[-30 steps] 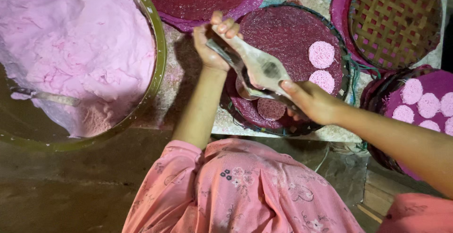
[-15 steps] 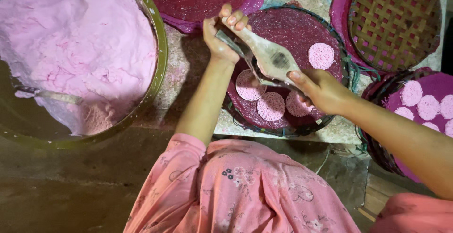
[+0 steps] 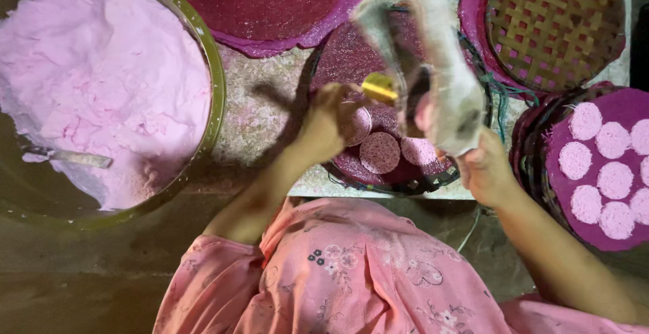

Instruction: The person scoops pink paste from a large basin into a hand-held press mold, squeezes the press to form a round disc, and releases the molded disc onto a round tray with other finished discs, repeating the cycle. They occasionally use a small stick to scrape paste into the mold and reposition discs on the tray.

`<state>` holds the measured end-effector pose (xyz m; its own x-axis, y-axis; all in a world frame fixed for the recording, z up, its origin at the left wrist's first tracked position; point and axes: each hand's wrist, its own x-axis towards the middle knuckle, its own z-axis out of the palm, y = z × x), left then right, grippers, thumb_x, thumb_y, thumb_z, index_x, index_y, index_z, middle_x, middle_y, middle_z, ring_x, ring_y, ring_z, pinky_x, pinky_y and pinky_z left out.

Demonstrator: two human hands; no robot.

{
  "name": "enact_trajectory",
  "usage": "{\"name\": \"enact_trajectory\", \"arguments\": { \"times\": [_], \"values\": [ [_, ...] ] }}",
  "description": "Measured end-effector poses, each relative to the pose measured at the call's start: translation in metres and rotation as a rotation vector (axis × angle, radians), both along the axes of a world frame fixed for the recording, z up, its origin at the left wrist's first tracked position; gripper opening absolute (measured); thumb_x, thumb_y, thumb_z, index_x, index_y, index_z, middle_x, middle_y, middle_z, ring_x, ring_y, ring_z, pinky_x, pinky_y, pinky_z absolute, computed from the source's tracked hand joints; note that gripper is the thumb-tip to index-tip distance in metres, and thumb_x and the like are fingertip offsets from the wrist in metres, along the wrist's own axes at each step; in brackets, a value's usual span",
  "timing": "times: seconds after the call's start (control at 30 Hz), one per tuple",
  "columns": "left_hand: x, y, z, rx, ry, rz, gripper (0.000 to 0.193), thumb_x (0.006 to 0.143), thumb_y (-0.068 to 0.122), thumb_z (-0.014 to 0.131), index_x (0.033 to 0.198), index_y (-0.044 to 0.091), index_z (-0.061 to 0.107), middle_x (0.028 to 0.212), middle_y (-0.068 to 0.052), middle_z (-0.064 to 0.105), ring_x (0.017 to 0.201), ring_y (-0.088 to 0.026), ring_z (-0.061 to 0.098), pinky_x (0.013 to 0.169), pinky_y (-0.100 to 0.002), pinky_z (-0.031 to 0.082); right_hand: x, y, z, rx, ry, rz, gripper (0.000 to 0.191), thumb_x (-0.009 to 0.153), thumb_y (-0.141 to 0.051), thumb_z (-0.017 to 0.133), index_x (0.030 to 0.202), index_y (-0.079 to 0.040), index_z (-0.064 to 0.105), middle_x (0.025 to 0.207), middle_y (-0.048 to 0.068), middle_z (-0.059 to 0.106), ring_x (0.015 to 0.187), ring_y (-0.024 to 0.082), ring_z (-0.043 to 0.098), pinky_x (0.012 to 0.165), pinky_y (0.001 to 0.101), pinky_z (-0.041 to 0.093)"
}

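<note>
Gripping a blurred pale mould [image 3: 439,84] in my closed right hand [image 3: 487,168], my left hand [image 3: 324,128] curls beside pink discs [image 3: 380,151] on the tray [image 3: 351,57].

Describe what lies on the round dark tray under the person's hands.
On the tray, about four pink discs show near its front edge. The hands and a blurred pale tool hide the tray's right side.

Hands [image 3: 324,128] over pink discs [image 3: 380,152]
</note>
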<state>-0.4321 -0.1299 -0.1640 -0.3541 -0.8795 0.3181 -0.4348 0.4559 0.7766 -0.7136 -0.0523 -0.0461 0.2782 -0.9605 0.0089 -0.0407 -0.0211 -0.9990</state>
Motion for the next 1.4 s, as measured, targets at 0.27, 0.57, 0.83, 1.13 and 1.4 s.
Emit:
{"name": "enact_trajectory", "arguments": {
  "times": [0.27, 0.57, 0.83, 1.13, 1.4],
  "values": [
    [0.000, 0.005, -0.010, -0.040, -0.387, -0.171, 0.009, 0.088, 0.022, 0.071, 0.090, 0.014, 0.074, 0.147, -0.017, 0.048, 0.144, -0.038, 0.034, 0.118, -0.056, 0.026, -0.022, 0.017, -0.011, -0.065, -0.066, -0.138, 0.086, 0.095, -0.078, 0.057, 0.129, 0.001, 0.055, 0.113, 0.007, 0.056, 0.091, 0.020, 0.058, 0.081, 0.0363, 0.048],
    [0.009, 0.000, -0.003, 0.030, -0.200, -0.067, 0.109, 0.063, 0.039, 0.093, 0.152, 0.012, 0.037, 0.142, -0.016, 0.050, 0.138, -0.034, 0.035, 0.112, -0.056, 0.020, -0.034, 0.013, -0.012, -0.086, -0.098, -0.194, 0.085, 0.094, -0.079, 0.055, 0.135, -0.004, 0.051, 0.129, 0.004, 0.047, 0.098, 0.017, 0.052, 0.077, 0.0351, 0.047],
    [-0.002, -0.038, 0.008, 0.123, -0.189, -0.052, 0.121, 0.065, 0.044, 0.095, 0.159, 0.013, 0.026, 0.146, -0.018, 0.050, 0.145, -0.031, 0.032, 0.118, -0.056, 0.013, -0.038, -0.002, -0.003, -0.038, -0.089, -0.189, 0.093, 0.093, -0.083, 0.050, 0.143, -0.005, 0.044, 0.128, 0.003, 0.044, 0.094, 0.018, 0.052, 0.074, 0.0343, 0.045],
    [-0.012, -0.100, 0.033, 0.129, -0.386, 0.026, 0.116, 0.077, 0.063, 0.084, 0.159, 0.006, 0.024, 0.158, -0.023, 0.035, 0.140, -0.048, 0.019, 0.114, -0.061, 0.011, -0.058, -0.030, -0.041, 0.180, -0.042, -0.077, 0.089, 0.094, -0.084, 0.042, 0.129, -0.003, 0.057, 0.093, 0.006, 0.063, 0.083, 0.016, 0.058, 0.072, 0.0315, 0.045],
    [-0.034, -0.134, 0.076, 0.835, 1.903, -0.584, 0.077, 0.093, 0.077, 0.041, 0.119, 0.006, 0.057, 0.102, -0.007, 0.063, 0.104, -0.024, 0.061, 0.111, -0.042, 0.045, -0.044, -0.130, -0.019, 0.922, 0.257, 0.225, 0.068, 0.090, -0.068, 0.041, 0.108, -0.008, 0.066, 0.083, 0.008, 0.069, 0.071, 0.018, 0.065, 0.067, 0.0353, 0.055]
  ]
}}
